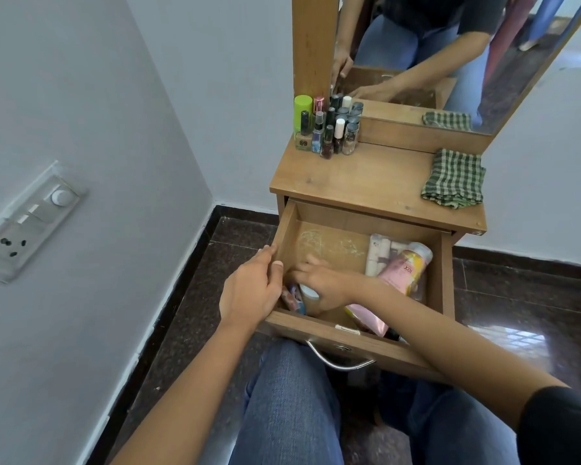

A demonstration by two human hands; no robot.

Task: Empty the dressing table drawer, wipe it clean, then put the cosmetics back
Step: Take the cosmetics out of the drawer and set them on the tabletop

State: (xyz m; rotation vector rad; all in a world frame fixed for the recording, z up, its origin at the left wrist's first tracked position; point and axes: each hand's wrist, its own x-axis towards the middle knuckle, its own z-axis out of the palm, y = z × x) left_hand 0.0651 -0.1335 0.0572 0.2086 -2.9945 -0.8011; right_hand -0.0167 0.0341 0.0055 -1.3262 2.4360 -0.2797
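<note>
Wooden drawer [447,273] pulled out towards the knees, part of its floor bare and scuffed. Left hand [249,290] at the drawer's front-left corner, fingers curled over the left wall, gripping it. Right hand [326,286] reaching across from the drawer's right side into that same front-left corner, fingers wrapped round a small pale-lidded jar [308,293]; apparently a closed grip. Jar squat, no real long axis; lid facing up and slightly towards the drawer's left wall, exact tilt hard to tell. Closer by position to the left hand, yet held by the right. Small printed packet [294,298] just beside the jar, against the left wall. Pink tube [369,318] lying along the drawer's front wall, one end under the right forearm. Pink bottle [405,271] on its side at the drawer's right, long axis roughly front-to-back, yellow end pointing at the back-right corner; white tubes [381,255] alongside. Nail polish bottles [331,129] standing above the drawer's back-left, on the table top; checked cloth [453,179] above its right side. Probably next a straight lift of the jar, clear of the front wall.
</note>
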